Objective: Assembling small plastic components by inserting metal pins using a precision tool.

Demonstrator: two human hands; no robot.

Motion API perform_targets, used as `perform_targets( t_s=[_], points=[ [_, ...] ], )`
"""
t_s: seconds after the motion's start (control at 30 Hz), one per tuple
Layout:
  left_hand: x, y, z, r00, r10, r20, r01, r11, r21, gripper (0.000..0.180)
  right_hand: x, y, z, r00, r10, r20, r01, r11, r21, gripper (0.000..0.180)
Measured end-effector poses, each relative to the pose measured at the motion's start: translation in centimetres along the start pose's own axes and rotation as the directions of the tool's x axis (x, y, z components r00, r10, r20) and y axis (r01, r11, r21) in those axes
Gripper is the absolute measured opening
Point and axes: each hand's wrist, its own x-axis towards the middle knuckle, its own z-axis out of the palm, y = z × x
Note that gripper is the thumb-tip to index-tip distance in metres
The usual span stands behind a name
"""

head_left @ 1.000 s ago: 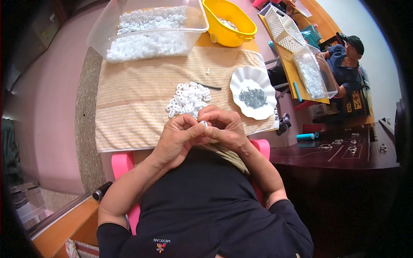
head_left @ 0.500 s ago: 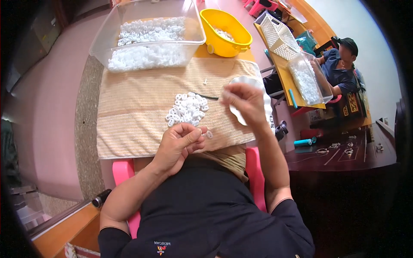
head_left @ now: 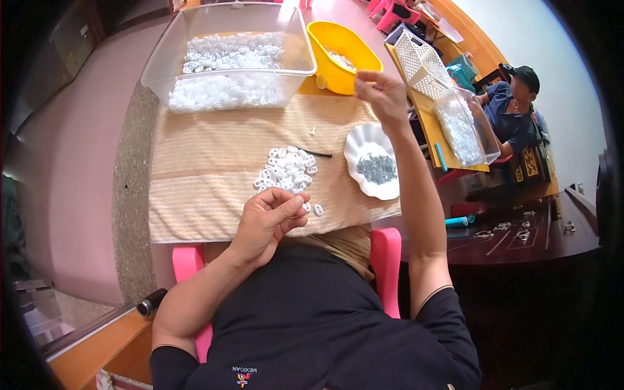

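The left hand (head_left: pixel 270 216) was pinched closed (on what, I couldn't tell) beside the white pieces (head_left: pixel 286 171) on the towel (head_left: pixel 201 162), and if the right hand (head_left: pixel 383 101), too blurry to tell if closed, dropped, it might have tipped the dish (head_left: pixel 355 140).

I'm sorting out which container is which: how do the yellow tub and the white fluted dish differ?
The yellow tub is deep and oblong; the white fluted dish is shallow and roundish. The tub holds whitish pieces; the dish holds grey pieces. Both are open-topped.
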Motion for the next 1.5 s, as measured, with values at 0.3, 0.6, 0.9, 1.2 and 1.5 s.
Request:
perform_targets(
  t_s=[0.3, 0.6, 0.9, 1.2, 1.5],
  points=[
    [0.2, 0.0, -0.3, 0.998, 0.061, -0.028, -0.06, 0.998, 0.031, 0.009, -8.6, -1.2, 2.4, 0.923, 0.04, 0.382, 0.051, 0.973, -0.226, 0.016],
    [0.3, -0.2, -0.5, 0.994, 0.1, -0.048, -0.098, 0.994, 0.045, 0.008, -12.2, -1.9, 3.9, 0.843, 0.035, 0.536, 0.222, 0.886, -0.407, 0.016],
    [0.3, 0.0, -0.5, 0.991, 0.11, -0.075, -0.107, 0.993, 0.039, 0.007, -13.6, -2.2, 4.6, 0.83, 0.005, 0.557, 0.293, 0.847, -0.444, 0.017],
    [0.3, 0.3, -0.6, 0.984, 0.134, -0.116, -0.13, 0.991, 0.036, 0.006, -14.3, -1.7, 4.5, 0.849, 0.006, 0.528, 0.273, 0.852, -0.447, 0.017],
    [0.4, 0.3, -0.7, 0.983, 0.132, -0.124, -0.13, 0.991, 0.026, 0.006, -14.7, -1.9, 5.3, 0.84, -0.02, 0.542, 0.292, 0.859, -0.421, 0.018]
  ],
)
